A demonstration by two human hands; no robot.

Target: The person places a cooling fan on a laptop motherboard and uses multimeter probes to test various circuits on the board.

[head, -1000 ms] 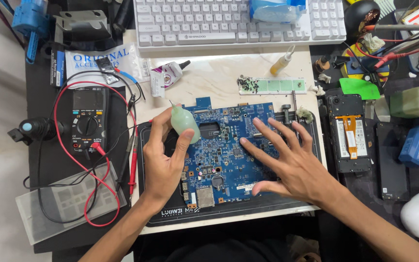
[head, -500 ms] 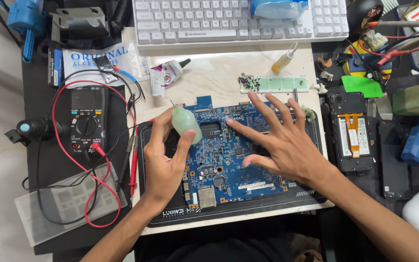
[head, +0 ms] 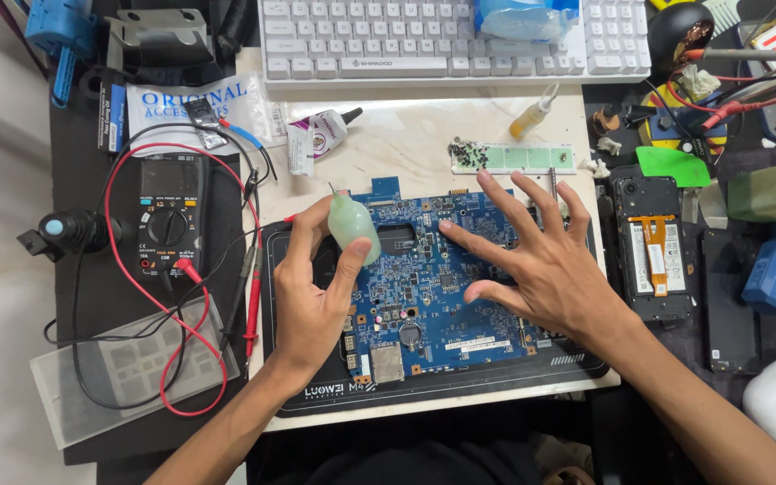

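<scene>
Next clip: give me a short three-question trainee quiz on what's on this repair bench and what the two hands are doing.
1. True or false: the left hand holds a small green squeeze bottle over the blue circuit board.
2. What does the right hand do? A) grips a screwdriver B) rests spread-fingered on the board C) types on the keyboard
3. Fill in: the black multimeter, left of the board, has red and ______ leads.

Key
1. True.
2. B: fingers splayed, fingertips on the board, nothing held.
3. Black.
</scene>
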